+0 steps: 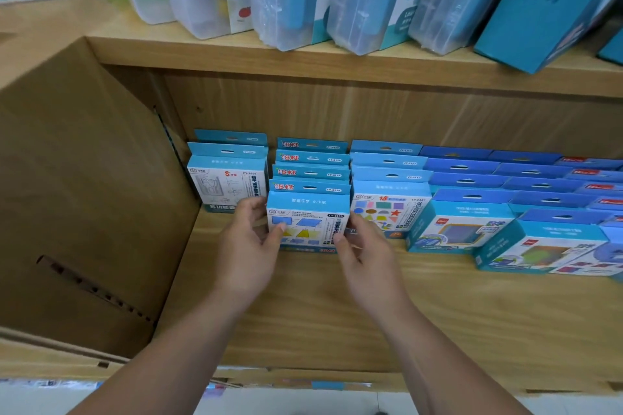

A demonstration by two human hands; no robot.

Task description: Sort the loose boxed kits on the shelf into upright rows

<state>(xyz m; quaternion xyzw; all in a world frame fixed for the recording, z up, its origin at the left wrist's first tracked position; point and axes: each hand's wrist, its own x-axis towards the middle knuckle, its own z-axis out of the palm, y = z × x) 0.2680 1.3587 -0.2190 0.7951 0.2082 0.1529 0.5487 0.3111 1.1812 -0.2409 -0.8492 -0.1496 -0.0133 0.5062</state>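
While the front boxed kit stands upright on the wooden shelf, the left hand grips its left edge, thumb on its face, and the right hand curls round its right edge. Three matching kits stand just behind the fingers, with a shapes kit just right of them.

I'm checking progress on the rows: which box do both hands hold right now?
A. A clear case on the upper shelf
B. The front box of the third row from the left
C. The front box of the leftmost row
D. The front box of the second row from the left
D: the left hand and right hand pinch the side edges of the front box in the second row.
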